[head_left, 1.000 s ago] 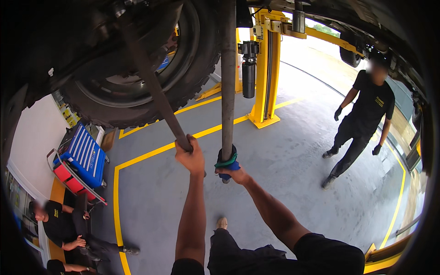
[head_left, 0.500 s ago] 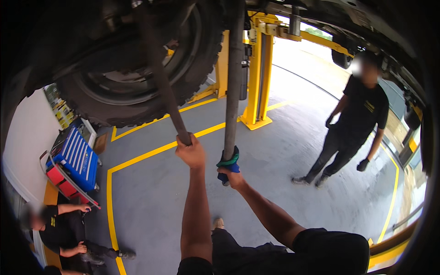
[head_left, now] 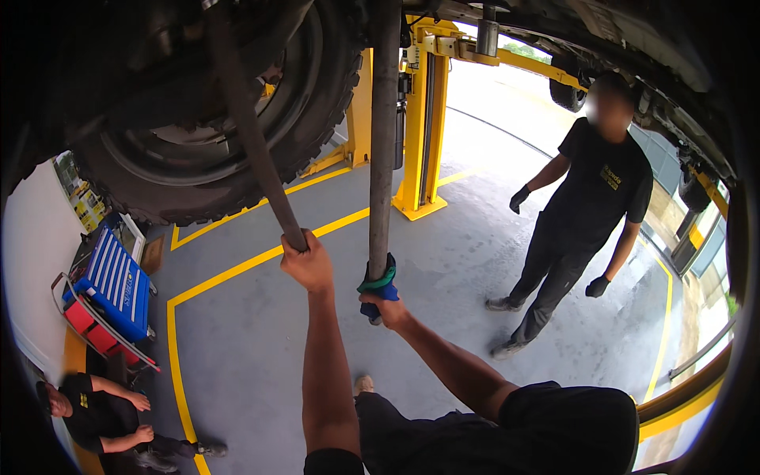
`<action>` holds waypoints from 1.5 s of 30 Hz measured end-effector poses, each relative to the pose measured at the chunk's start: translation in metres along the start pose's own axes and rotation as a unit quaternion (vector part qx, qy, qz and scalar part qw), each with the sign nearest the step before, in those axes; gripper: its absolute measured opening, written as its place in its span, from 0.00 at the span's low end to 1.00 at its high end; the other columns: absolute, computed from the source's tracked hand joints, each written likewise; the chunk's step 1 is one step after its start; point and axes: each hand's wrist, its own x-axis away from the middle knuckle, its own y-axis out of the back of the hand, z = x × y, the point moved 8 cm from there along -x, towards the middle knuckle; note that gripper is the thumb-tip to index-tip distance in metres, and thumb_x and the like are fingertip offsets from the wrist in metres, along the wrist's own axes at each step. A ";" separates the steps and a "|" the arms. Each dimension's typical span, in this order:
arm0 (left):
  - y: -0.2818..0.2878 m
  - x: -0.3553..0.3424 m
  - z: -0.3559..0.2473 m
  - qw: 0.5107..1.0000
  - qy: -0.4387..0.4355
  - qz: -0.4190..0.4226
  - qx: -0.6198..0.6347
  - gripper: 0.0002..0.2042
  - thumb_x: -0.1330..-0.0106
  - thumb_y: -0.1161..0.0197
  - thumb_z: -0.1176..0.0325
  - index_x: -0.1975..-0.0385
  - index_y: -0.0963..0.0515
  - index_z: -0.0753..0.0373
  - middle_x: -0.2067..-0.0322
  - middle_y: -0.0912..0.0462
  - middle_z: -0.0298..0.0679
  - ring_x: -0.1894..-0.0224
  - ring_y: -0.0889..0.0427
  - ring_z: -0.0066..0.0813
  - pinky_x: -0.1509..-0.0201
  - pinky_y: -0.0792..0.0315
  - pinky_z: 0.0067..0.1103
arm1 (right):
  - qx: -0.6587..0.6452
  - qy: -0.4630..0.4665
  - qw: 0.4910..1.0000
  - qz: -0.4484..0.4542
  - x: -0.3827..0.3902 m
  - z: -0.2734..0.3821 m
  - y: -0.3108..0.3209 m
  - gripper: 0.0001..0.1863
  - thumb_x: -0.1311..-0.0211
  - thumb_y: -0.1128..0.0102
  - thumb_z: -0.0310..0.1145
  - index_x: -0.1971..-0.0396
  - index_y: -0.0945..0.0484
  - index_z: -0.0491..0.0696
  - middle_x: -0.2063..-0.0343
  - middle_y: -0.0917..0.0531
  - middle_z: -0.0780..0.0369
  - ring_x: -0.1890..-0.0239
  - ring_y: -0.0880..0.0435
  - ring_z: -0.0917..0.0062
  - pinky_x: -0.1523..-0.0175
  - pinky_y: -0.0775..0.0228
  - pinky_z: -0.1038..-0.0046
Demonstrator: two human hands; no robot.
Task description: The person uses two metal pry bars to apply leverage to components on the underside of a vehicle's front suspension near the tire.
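The left grip (head_left: 309,265) is clenched around the thinner bar (head_left: 265,166), passing before the tire (head_left: 190,199); the right grip (head_left: 389,312) grasps a blue-green wrap (head_left: 381,286) on the thicker bar (head_left: 381,166), right of the tire. Both should hold firmly, with wrists straight.

Long bar (head_left: 265,158), dark grey-brown; pipe (head_left: 381,142), mottled grey, with a two-toned green and blue cloth (head_left: 384,286) at its lower end. The blue-grey floor (head_left: 237,348), marked with plain yellow lines (head_left: 269,257), bears near its left edge a blue tool chest (head_left: 119,281) with parallel pale stripes. The lift post (head_left: 413,150) is yellow, the treaded tyre (head_left: 331,95) near-black, and the right-hand co-worker's T-shirt (head_left: 590,158) black with small yellow lettering.
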 end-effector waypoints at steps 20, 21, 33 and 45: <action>-0.004 -0.006 0.010 1.000 0.001 0.005 -0.011 0.06 0.39 0.36 0.72 0.73 0.27 0.64 0.82 0.22 0.50 0.79 0.20 0.56 0.75 0.28 0.39 | -0.024 -0.072 0.997 -0.013 0.021 -0.007 0.006 0.15 0.52 0.29 0.22 0.63 0.23 0.48 0.73 0.23 0.67 0.72 0.24 0.79 0.67 0.30 0.72; -0.004 -0.004 0.007 1.000 -0.008 0.002 -0.015 0.07 0.39 0.35 0.72 0.73 0.27 0.64 0.82 0.22 0.50 0.79 0.20 0.56 0.75 0.27 0.39 | -0.022 -0.074 0.997 -0.016 0.021 -0.010 0.007 0.15 0.52 0.29 0.22 0.63 0.23 0.48 0.73 0.23 0.67 0.72 0.24 0.79 0.67 0.30 0.72; -0.006 -0.011 0.017 1.000 0.010 0.012 -0.008 0.06 0.38 0.37 0.72 0.72 0.24 0.66 0.82 0.22 0.49 0.80 0.19 0.51 0.74 0.27 0.35 | -0.009 -0.105 0.994 -0.014 0.066 0.008 0.012 0.16 0.51 0.30 0.22 0.62 0.24 0.48 0.72 0.23 0.66 0.72 0.23 0.78 0.66 0.29 0.72; -0.007 -0.010 0.017 1.000 0.015 0.016 -0.007 0.08 0.38 0.36 0.70 0.73 0.28 0.64 0.81 0.22 0.52 0.77 0.20 0.58 0.73 0.27 0.41 | 0.023 -0.152 0.986 -0.055 0.145 0.055 0.023 0.15 0.49 0.32 0.22 0.61 0.24 0.48 0.70 0.24 0.65 0.69 0.22 0.77 0.63 0.30 0.72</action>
